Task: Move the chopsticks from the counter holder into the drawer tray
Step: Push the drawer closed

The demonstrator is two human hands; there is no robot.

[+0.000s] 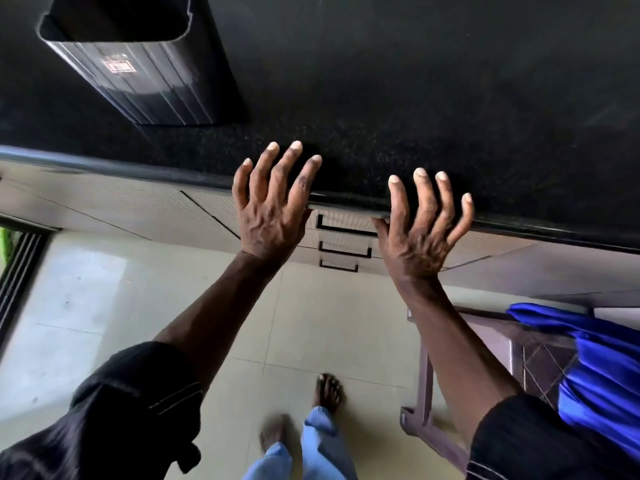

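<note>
A tall dark ribbed holder (138, 74) stands on the black counter (415, 98) at the far left; I see no chopsticks in its opening. My left hand (273, 206) and my right hand (419, 230) are spread open over the counter's front edge, fingers straight, holding nothing. Between them, under the edge, a stack of three shut drawers shows, the top drawer (346, 221) with a dark handle. No drawer tray is in view.
Beige cabinet fronts (121, 209) run under the counter. A brown stool or small table (485, 358) with blue cloth (595, 375) on it stands at the right. My bare feet (327, 393) are on the tiled floor (104, 306).
</note>
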